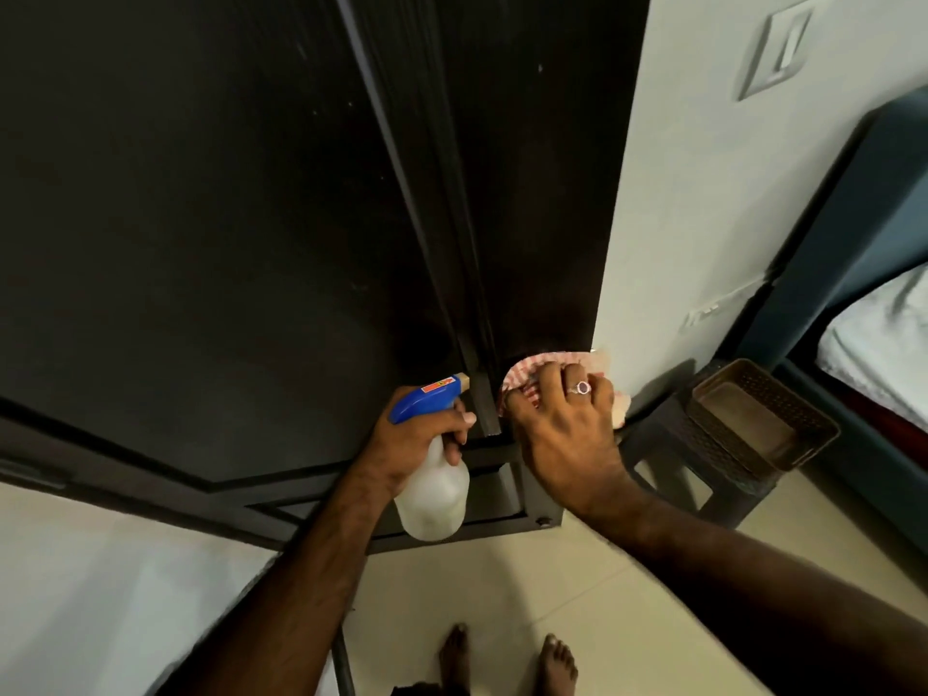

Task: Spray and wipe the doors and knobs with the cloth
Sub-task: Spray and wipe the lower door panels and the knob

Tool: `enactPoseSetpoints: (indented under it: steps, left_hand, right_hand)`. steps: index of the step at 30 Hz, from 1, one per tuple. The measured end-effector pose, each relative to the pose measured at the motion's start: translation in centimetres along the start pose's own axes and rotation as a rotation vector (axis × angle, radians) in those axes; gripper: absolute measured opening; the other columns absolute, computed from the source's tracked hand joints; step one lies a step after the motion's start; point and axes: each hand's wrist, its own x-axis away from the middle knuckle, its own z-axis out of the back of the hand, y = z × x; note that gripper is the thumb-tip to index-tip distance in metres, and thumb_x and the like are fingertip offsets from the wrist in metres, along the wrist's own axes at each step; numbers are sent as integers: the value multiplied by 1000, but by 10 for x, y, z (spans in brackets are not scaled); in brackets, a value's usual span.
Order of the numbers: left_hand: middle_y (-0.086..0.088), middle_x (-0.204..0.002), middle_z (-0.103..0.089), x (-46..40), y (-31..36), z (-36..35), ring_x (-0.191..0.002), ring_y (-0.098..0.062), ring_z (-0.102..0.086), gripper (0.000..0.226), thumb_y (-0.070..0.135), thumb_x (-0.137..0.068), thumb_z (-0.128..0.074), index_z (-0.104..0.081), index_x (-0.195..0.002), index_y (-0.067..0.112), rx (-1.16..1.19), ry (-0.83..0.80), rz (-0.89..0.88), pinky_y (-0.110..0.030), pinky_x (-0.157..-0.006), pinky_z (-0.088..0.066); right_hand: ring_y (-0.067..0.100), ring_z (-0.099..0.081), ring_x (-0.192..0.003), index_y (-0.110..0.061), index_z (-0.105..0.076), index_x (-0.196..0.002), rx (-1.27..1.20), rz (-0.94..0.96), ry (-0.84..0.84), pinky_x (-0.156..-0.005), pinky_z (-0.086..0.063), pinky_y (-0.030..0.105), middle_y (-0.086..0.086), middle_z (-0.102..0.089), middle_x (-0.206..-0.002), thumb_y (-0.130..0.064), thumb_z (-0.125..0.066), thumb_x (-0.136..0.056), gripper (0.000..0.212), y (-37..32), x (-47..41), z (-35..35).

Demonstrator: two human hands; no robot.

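At seven o'clock, the left hand [419, 434] grips a spray bottle [432, 474]; at five o'clock, the right hand [565, 424] presses a checked cloth [522, 376] flat against the dark door [532, 218], wiping. Next likely calls for wiping upward.

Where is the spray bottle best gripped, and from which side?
By the narrow neck under the blue trigger head, coming from the side away from the nozzle, as the left hand does now. The spray bottle hangs upright with its wide white body below, and the neck likely lets a finger reach the trigger while the nozzle faces the dark door.
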Motion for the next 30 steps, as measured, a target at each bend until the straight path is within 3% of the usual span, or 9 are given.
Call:
enactPoseSetpoints:
  steps: [4,8,12,14,16,19,25,27,30]
  left_hand:
    - [-16,-71,-63,1,3,-8,-53,-23,-59,16,8,-91,-74,-66,-81,-1,-25,-24,-21,-38,-68,-58]
    - [-18,-71,-63,4,5,-9,-53,-24,-58,17,16,-86,-73,-66,-79,2,-6,-29,-22,-34,-63,-57]
    - [-16,-69,-61,6,9,-4,-53,-22,-57,14,2,-95,-68,-64,-81,1,12,-2,-7,-32,-59,-55]
    - [-15,-69,-59,5,17,-2,-52,-21,-56,14,1,-95,-67,-63,-82,-1,20,12,-19,-30,-58,-55]
    - [-15,-69,-59,4,24,-2,-52,-20,-56,11,1,-95,-66,-64,-84,-3,31,17,-48,-31,-60,-55]
    - [-16,-71,-61,3,32,-4,-53,-21,-57,11,4,-95,-69,-66,-87,-4,39,15,-92,-33,-62,-56]
    - [-17,-73,-60,12,58,-12,-52,-23,-56,18,8,-88,-73,-72,-104,16,161,12,-140,-35,-62,-55]
    - [-18,-72,-61,14,66,-12,-51,-24,-55,17,9,-87,-72,-76,-97,22,165,1,-175,-34,-65,-55]
    - [-17,-70,-61,17,74,-8,-50,-25,-55,17,4,-92,-70,-77,-105,11,150,3,-183,-35,-66,-55]
  right_hand:
    - [46,-52,-119,-22,-65,-131,-143,80,142,-94,-48,58,25,-50,-137,-40,-83,-81,56,11,2,-14]
    - [19,-58,-106,-22,-55,-130,-893,-477,185,-76,-55,28,7,-52,-129,-55,-63,-93,50,-9,-4,-11]
    - [23,-69,-101,-20,-57,-120,-1392,-946,145,-71,-53,29,-7,-66,-103,-43,-48,-109,27,-14,-16,6]
    - [18,-67,-97,-24,-57,-123,-1243,-886,30,-71,-50,29,-6,-67,-105,-49,-48,-108,30,0,-17,13]
    - [16,-61,-96,-26,-54,-125,-865,-692,86,-77,-51,33,1,-64,-117,-50,-57,-103,33,9,-15,16]
    - [25,-49,-118,-26,-51,-137,-562,-405,171,-88,-53,40,11,-47,-137,-50,-64,-96,49,-2,-14,17]
    - [30,-55,-125,-28,-54,-144,-450,-273,-27,-93,-56,44,10,-47,-146,-69,-55,-93,66,7,-15,26]
    - [28,-57,-121,-29,-59,-141,-409,-242,-51,-92,-58,43,7,-51,-141,-70,-57,-92,64,9,-22,33]
    - [33,-58,-120,-26,-64,-135,-303,-160,-40,-93,-57,48,12,-51,-139,-60,-64,-89,57,2,-17,35]
